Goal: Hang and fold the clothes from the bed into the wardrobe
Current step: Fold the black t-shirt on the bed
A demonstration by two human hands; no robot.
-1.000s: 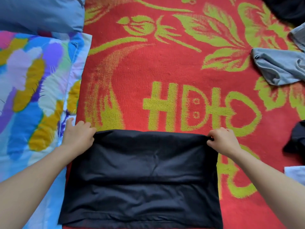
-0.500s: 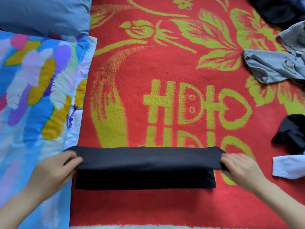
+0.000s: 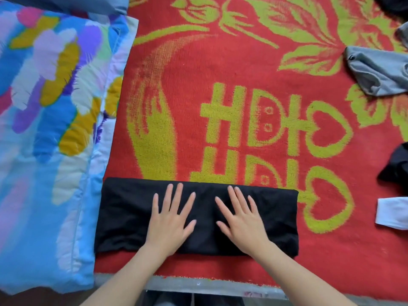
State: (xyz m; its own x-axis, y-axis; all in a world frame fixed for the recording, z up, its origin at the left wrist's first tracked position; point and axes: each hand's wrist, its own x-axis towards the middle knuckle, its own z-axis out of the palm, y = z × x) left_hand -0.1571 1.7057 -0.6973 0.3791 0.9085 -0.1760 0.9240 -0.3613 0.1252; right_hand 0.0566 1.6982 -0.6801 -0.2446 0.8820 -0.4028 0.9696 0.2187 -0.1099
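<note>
A black garment (image 3: 125,217) lies folded into a wide flat band near the front edge of the bed, on the red and green blanket (image 3: 220,62). My left hand (image 3: 172,219) presses flat on its middle left with the fingers spread. Beside it, my right hand (image 3: 240,217) presses flat on the middle right, fingers straight. Neither hand grips the cloth.
A colourful quilt (image 3: 55,107) covers the left side of the bed. At the right edge lie a grey garment (image 3: 375,71), a dark garment (image 3: 395,166) and a white piece of cloth (image 3: 393,213). The bed's front edge (image 3: 209,286) runs just below the black garment.
The far edge of the black garment was pulled toward me and folded over, making a narrower band. Both hands let go of its ends and now lie flat on its middle.
</note>
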